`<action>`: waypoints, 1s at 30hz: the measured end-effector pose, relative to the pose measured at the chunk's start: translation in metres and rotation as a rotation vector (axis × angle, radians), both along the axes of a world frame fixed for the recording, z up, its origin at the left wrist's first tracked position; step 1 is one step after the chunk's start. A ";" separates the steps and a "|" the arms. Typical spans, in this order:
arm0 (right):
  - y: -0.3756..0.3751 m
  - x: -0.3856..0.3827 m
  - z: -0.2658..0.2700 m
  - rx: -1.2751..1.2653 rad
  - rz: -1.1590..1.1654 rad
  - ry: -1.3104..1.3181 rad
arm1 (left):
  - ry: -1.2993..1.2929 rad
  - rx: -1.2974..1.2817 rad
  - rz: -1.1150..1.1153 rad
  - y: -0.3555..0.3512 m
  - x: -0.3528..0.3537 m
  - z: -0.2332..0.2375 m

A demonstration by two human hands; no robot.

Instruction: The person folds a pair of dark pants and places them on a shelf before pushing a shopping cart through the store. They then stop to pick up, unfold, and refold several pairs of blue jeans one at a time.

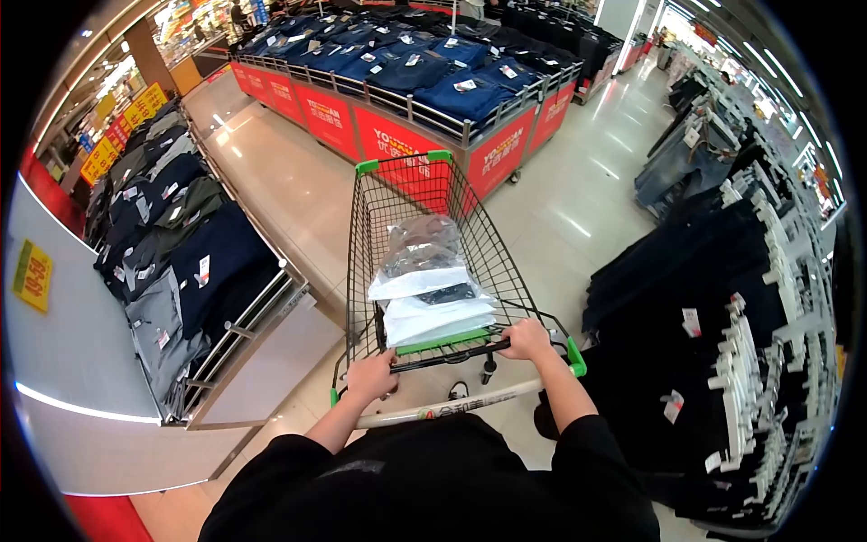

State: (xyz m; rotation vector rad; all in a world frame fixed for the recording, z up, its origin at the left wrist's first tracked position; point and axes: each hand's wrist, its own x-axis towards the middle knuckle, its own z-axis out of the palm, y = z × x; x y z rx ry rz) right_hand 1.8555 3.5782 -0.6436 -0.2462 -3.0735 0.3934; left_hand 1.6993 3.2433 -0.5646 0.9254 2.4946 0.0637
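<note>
Glossy floor (560, 212) is flanked by a "49-59" sign (33, 275). The cart's rear bar (442, 363) is gripped by the left hand (368, 375), fingers closed; bagged garments (433, 289) are carried inside; by the right hand (528, 339), likewise closed, its other end is held.

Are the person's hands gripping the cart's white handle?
No, the left hand and right hand grip the black bar beyond the white handle.
</note>
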 end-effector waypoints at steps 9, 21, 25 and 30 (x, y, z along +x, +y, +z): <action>0.067 -0.081 0.001 0.021 0.164 0.039 | 0.040 -0.037 0.222 0.052 -0.022 -0.003; 0.118 -0.219 0.017 0.051 0.293 -0.155 | -0.009 -0.034 0.380 0.103 -0.116 0.012; 0.131 -0.268 0.027 0.024 0.316 -0.144 | -0.037 -0.069 0.420 0.107 -0.162 0.003; 0.138 -0.335 0.028 0.036 0.355 -0.098 | -0.048 -0.098 0.440 0.110 -0.225 0.000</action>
